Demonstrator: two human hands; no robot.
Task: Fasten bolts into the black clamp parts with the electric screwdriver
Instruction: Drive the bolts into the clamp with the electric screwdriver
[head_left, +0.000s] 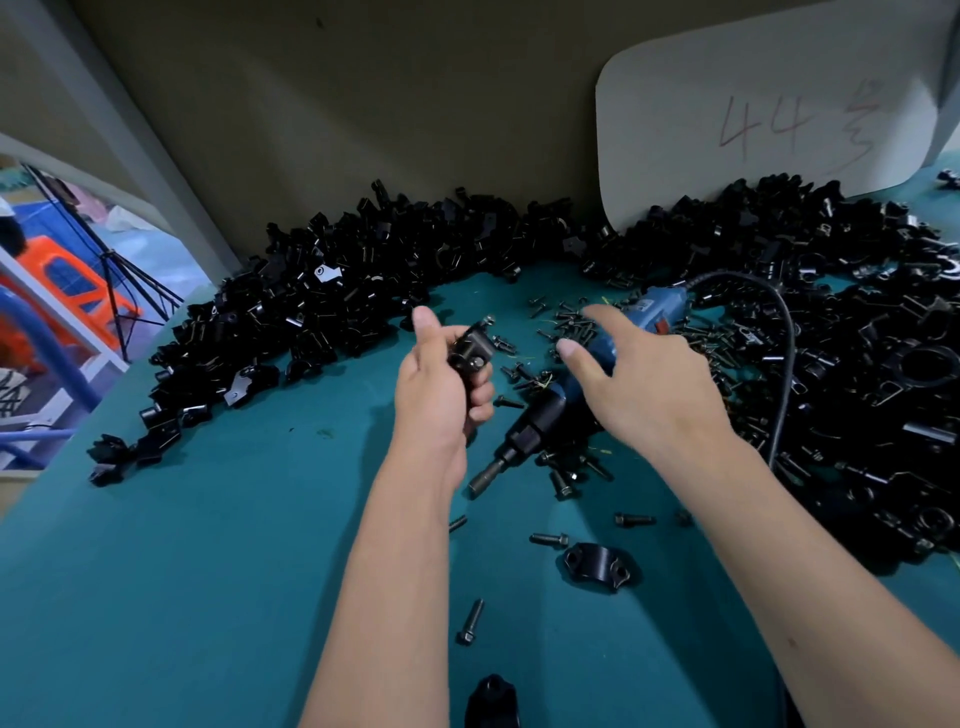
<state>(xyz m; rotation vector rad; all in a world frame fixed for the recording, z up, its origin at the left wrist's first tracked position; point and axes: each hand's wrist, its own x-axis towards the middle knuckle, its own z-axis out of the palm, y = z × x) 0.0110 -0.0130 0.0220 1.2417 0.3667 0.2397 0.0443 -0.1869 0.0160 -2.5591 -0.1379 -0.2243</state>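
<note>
Right now my big green table (208, 571) fills most of what I see. A long heap of black clamp parts (311, 306) curves along its far edge, and more black parts (857, 364) are piled up on my right side. A white board (753, 114) with "44" written on it leans against the wall behind the heaps.

My blue electric screwdriver (550, 410) lies flat on the table between the two piles. Its metal tip points toward me and its black cord (779, 332) loops away to the right.

My right hand (644, 384) hangs just above the blue body of the screwdriver. My fingers are spread and loose, and they hold nothing.

My left hand (441, 384) is up off the table, just left of the screwdriver. My fingers are curled around one black clamp part (470, 348), and my thumb sticks up. A bolt (487, 322) pokes out of the top of that part.

One more clamp piece (597, 566) sits by itself on the table close to me, between my arms. Lots of little bolts (571, 322) are scattered around the screwdriver. One loose bolt (470, 622) lies near my left arm.
</note>
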